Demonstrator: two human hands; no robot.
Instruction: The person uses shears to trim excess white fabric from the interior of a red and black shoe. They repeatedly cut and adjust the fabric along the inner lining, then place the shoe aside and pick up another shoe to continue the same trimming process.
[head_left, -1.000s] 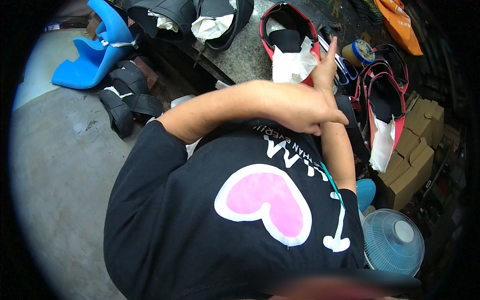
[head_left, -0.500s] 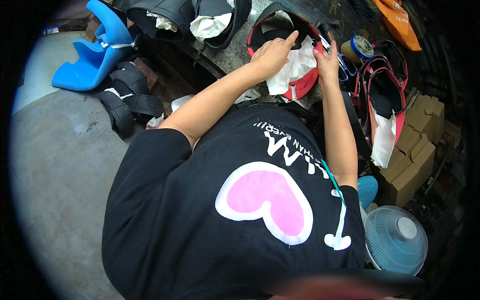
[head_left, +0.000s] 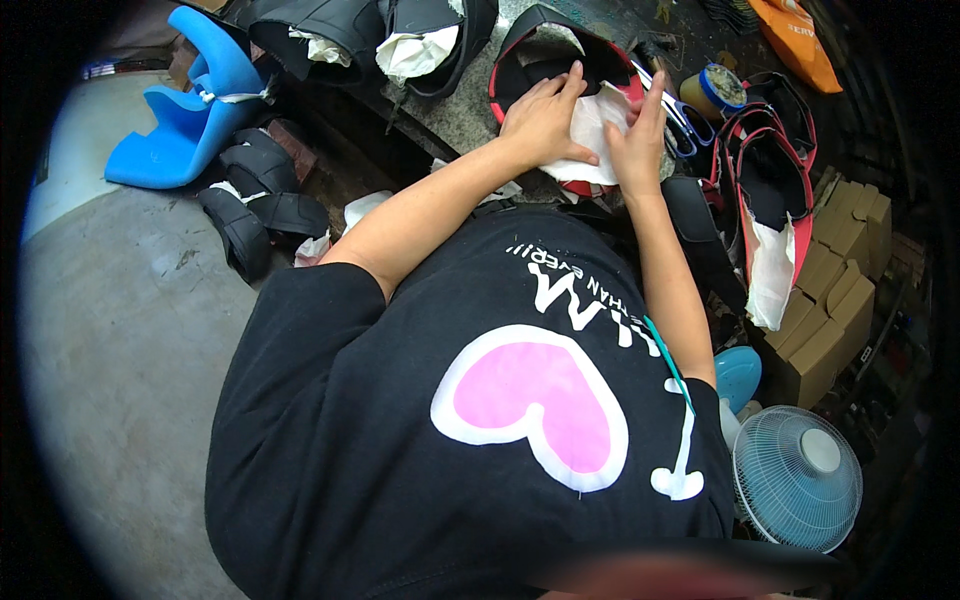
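Note:
In front of me on the worktop lies a red-and-black padded piece point(head_left: 518, 78), hollow and curved like a shoe upper. A white cloth-like sheet point(head_left: 590, 125) covers its near part and part of its hollow. My left hand point(head_left: 543, 122) rests on the left side of the sheet, fingers stretched and thumb out to the right. On the other side my right hand point(head_left: 638, 150) touches the sheet near its thumb, with fingers extended away from me. Both hands are open. Beneath the hands, the sheet's edges are partly hidden.
Blue-handled scissors point(head_left: 690, 130) and a blue-rimmed jar point(head_left: 712, 92) are to the right. Similar red-and-black pieces point(head_left: 775, 185) stand beyond, near cardboard boxes point(head_left: 825, 300) and a fan point(head_left: 797, 480). Leftward are black pieces point(head_left: 320, 25), black footwear point(head_left: 235, 225) and a blue foam-like form point(head_left: 205, 110).
My left thumb has spread out over the sheet. My right hand has moved left and nearer, from the piece's right rim onto the sheet, which now lies higher over the red part.

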